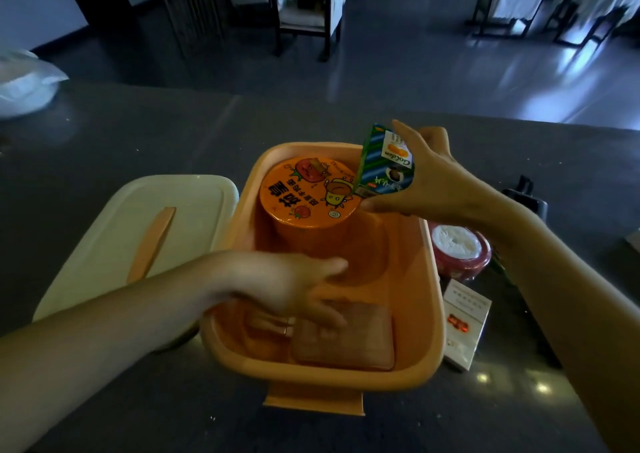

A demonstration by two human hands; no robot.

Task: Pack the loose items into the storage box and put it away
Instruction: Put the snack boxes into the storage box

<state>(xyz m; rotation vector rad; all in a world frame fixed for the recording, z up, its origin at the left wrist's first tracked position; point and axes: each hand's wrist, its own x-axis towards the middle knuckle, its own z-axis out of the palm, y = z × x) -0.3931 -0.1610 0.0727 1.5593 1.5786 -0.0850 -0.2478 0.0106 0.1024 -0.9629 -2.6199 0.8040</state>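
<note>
Two hands work over an orange storage box [429, 314] on a dark counter [138, 133]. My right hand [426, 178] grips a green snack packet [384, 165], thumb below and fingers spread behind it, holding it tilted over the box's far right corner. Just beside that hand on its left, an orange instant noodle cup [310, 192] stands upright in the far end of the box, its printed lid facing up. My left hand [291, 286] reaches in across the box's left wall, palm down and fingers loosely spread, gripping nothing; its fingertips lie over a flat brownish pad [360, 341] in the near end of the box, though I cannot tell if they touch it. Left of my left forearm, the pale lid [104, 237] lies flat on the counter, touching the box, with an orange strip [152, 244] across it. Below my right wrist, outside the box's right wall, sit a round red container [460, 255] with a white top and, nearer me, a small white carton [464, 328].
</note>
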